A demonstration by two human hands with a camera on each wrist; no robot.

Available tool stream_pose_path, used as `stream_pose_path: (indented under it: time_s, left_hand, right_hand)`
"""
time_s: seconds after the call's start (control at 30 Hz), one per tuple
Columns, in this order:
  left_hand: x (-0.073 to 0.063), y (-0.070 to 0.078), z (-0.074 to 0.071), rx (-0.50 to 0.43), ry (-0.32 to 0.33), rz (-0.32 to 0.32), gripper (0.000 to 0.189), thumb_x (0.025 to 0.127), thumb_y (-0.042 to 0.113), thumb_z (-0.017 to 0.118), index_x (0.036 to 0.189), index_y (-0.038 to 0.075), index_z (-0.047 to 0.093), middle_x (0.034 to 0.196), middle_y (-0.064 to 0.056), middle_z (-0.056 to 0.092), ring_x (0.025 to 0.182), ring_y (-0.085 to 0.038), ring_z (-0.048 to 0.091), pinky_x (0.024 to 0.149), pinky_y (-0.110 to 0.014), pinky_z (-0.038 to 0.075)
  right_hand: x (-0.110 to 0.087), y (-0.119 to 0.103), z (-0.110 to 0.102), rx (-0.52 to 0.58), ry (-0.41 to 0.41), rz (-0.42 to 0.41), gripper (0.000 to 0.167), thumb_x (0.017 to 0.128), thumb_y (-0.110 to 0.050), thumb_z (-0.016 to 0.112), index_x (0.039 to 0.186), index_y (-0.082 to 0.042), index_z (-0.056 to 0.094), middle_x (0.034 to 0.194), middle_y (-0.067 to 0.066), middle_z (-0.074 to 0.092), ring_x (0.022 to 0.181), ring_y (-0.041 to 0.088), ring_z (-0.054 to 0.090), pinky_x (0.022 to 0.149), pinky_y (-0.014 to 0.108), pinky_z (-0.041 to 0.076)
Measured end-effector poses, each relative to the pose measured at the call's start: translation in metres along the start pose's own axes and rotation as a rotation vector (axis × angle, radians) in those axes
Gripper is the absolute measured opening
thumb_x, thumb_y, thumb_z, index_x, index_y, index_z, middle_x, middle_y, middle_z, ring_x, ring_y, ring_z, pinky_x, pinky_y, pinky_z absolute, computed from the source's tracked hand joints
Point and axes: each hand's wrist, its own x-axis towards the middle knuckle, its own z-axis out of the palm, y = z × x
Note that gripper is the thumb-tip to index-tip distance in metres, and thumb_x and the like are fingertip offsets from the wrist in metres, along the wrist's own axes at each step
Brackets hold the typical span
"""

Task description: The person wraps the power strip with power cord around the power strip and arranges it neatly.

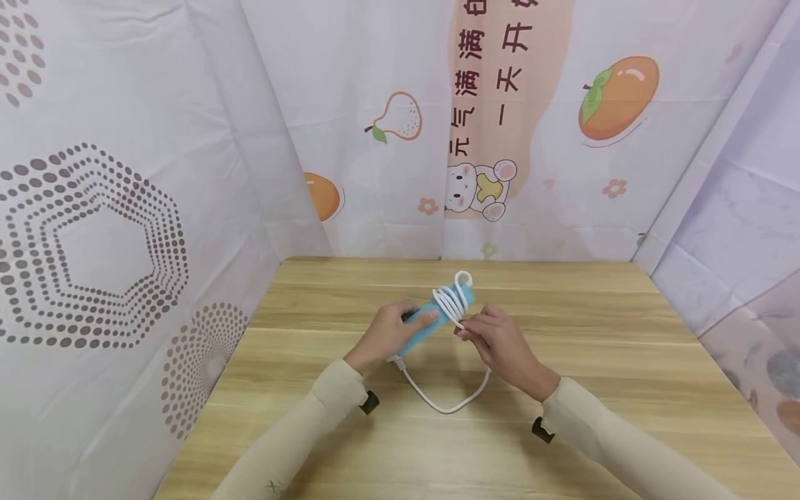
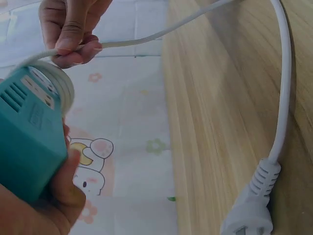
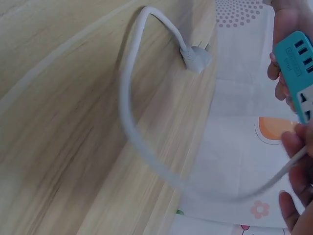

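A blue power strip (image 1: pixel 423 326) is gripped by my left hand (image 1: pixel 389 335), thumb across its face. Several turns of white cord (image 1: pixel 451 301) wrap its far end, where a small loop stands out. My right hand (image 1: pixel 503 347) pinches the cord between thumb and fingertips, close beside the wound turns. In the left wrist view the strip shows USB slots and a white socket face (image 2: pixel 38 90). From the right hand the loose cord hangs in a curve down to the white plug (image 2: pixel 248 215), which lies on the table below the left hand.
The wood-grain table (image 1: pixel 325 444) spreads under both hands. Printed white cloth (image 1: pixel 369 229) hangs behind it, with more cloth at the left and right sides. A dark band piece (image 1: pixel 370 402) sits under the left cuff, another (image 1: pixel 542 429) under the right.
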Motion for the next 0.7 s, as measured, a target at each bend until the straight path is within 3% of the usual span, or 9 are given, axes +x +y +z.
stream_pose_path:
  time_s: [0.13, 0.43, 0.7]
  left_hand:
    - [-0.001, -0.001, -0.005, -0.101, -0.061, 0.022, 0.059, 0.098, 0.060, 0.061, 0.124, 0.008, 0.070, 0.110, -0.004, 0.071, 0.093, -0.022, 0.066, 0.082, -0.039, 0.055]
    - [0.001, 0.001, -0.007, 0.037, -0.168, 0.175, 0.036, 0.099, 0.048, 0.067, 0.114, 0.016, 0.076, 0.101, 0.005, 0.069, 0.088, -0.016, 0.063, 0.079, -0.035, 0.054]
    - [-0.003, -0.003, -0.008, -0.064, -0.253, 0.296, 0.040, 0.100, 0.051, 0.063, 0.105, 0.014, 0.074, 0.090, 0.001, 0.063, 0.081, -0.015, 0.058, 0.072, -0.031, 0.051]
  right_hand:
    - [-0.004, 0.008, 0.004, -0.016, -0.014, 0.004, 0.015, 0.079, -0.002, 0.084, 0.091, -0.008, 0.079, 0.085, -0.001, 0.076, 0.066, 0.009, 0.040, 0.060, 0.027, 0.034]
    - [-0.006, 0.017, -0.001, -0.176, -0.095, -0.007, 0.012, 0.080, -0.005, 0.083, 0.090, -0.007, 0.075, 0.087, 0.004, 0.074, 0.078, 0.022, 0.056, 0.066, 0.037, 0.040]
    - [-0.006, 0.015, -0.004, -0.200, -0.132, -0.011, 0.019, 0.076, 0.003, 0.083, 0.079, -0.011, 0.071, 0.076, 0.000, 0.071, 0.067, 0.018, 0.057, 0.067, 0.038, 0.040]
